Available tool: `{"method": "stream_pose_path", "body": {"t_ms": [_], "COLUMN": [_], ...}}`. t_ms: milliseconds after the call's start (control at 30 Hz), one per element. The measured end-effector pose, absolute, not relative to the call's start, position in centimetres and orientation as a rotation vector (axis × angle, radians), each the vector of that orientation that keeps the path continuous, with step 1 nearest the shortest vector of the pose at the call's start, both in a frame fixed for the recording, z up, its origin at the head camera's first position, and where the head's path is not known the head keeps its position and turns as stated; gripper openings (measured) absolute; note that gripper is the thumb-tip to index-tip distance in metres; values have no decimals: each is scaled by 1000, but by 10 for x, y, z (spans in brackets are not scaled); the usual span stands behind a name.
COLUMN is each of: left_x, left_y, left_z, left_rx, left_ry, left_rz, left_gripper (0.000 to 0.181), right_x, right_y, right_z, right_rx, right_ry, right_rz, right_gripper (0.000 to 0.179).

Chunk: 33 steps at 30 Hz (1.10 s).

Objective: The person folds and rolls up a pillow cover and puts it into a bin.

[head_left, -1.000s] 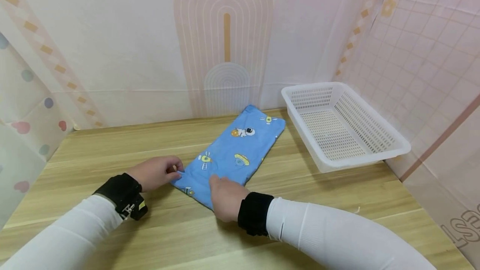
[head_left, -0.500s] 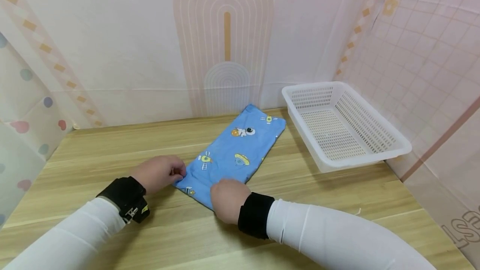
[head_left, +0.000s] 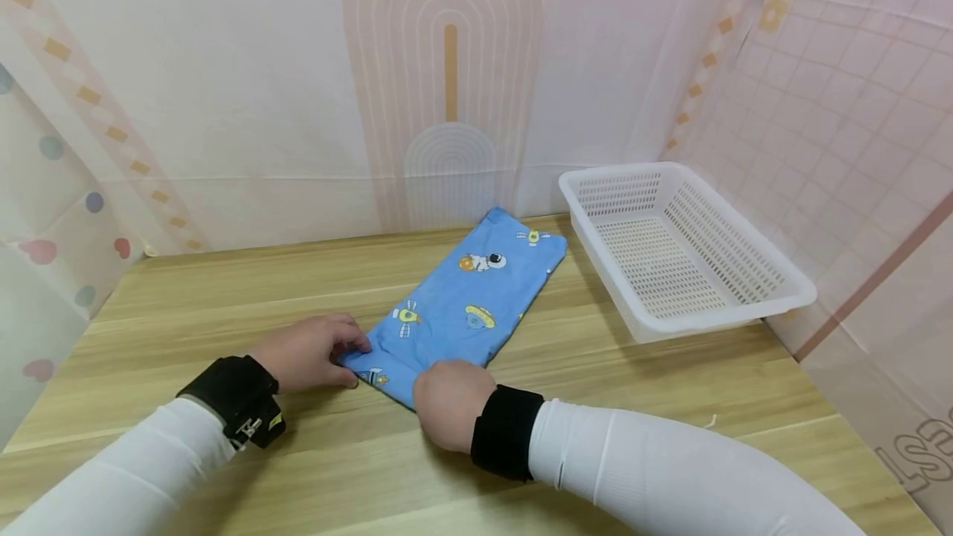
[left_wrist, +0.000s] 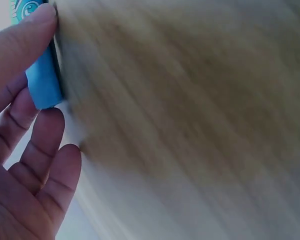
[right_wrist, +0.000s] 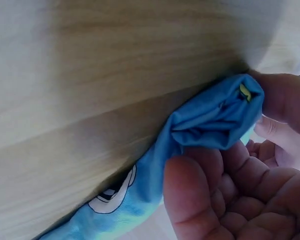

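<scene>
A folded blue cloth (head_left: 439, 304) printed with astronauts and spaceships lies slantwise on the wooden table. My left hand (head_left: 313, 351) is at its near left corner, holding it loosely. In the left wrist view the thumb touches the edge of the blue cloth (left_wrist: 44, 82), with the fingers around its end. At the near right corner my right hand (head_left: 452, 405) grips the cloth with curled fingers. The right wrist view shows the bunched, layered end of the cloth (right_wrist: 215, 117) between thumb and fingers. In the head view the right fingertips are hidden.
To the right stands a white plastic basket (head_left: 670, 263) with slotted walls, beyond the cloth's far end. The wooden table (head_left: 223, 288) meets a patterned backdrop (head_left: 283, 106) behind and at both sides.
My left thumb and fingers have spread apart at the corner, the thumb shifting nearer. My right hand has curled more and moved slightly toward me. Most of the cloth stays put.
</scene>
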State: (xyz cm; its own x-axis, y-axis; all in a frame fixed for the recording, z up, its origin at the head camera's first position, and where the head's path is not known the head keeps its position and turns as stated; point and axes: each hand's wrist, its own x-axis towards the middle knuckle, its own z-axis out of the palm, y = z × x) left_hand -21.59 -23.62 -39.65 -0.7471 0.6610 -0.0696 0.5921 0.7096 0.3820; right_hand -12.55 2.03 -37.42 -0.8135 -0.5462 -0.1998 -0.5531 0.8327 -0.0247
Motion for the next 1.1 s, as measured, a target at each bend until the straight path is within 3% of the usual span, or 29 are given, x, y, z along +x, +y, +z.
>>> {"method": "stream_pose_path", "body": {"t_ms": [667, 800, 1100], "left_x": [-212, -212, -212], "left_y": [-231, -230, -227], "left_z": [-396, -396, -393], "left_rx": [1096, 1109, 1060], "left_ry": [2824, 2834, 2777], "left_rz": [378, 379, 417], "left_gripper": [15, 14, 14], "right_x": [-129, -133, -142], "right_y": [26, 28, 37], "right_z": [-374, -373, -367], "right_rx": [-902, -860, -667], "right_ry": [2797, 2732, 2616], "right_rz": [32, -18, -243], "right_gripper": [16, 5, 9]}}
